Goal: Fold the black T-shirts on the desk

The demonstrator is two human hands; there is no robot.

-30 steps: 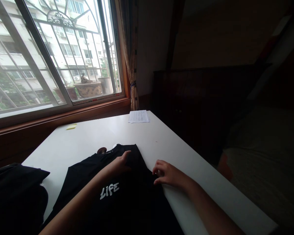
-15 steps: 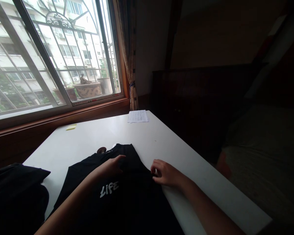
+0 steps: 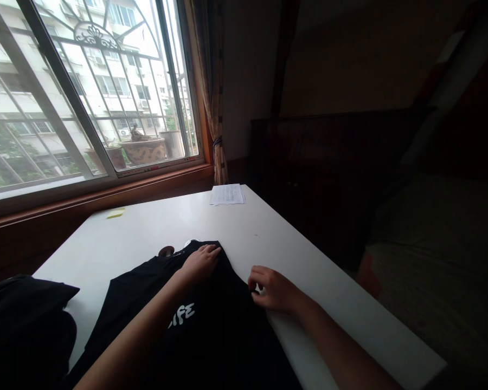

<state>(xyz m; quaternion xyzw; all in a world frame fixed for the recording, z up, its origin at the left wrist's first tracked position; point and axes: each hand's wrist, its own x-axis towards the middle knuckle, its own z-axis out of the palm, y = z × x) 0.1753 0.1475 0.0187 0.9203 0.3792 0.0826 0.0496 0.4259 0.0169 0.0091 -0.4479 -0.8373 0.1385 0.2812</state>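
A black shirt (image 3: 228, 330) with white lettering lies spread on the white table (image 3: 171, 216), its neckline toward the far side. My left hand (image 3: 203, 261) rests on the shirt near its far right shoulder, fingers stretched out over the cloth; my forearm covers part of the lettering. At the shirt's right edge, my right hand (image 3: 272, 288) pinches the cloth between curled fingers and thumb. Two small round objects, one brown (image 3: 166, 251) and one white-rimmed (image 3: 191, 243), show just beyond the neckline, partly hidden by the shirt.
Another dark cloth (image 3: 24, 325) lies bunched at the table's left. Papers (image 3: 228, 194) sit at the far corner, and a yellow note (image 3: 116, 213) near the far left edge. A window (image 3: 106, 97) and a tied curtain (image 3: 218, 135) stand behind. The table's right edge runs diagonally past my right arm.
My left hand has moved forward and right across the shirt to its shoulder, and its forearm now covers some of the lettering. My right hand stays at the shirt's right edge.
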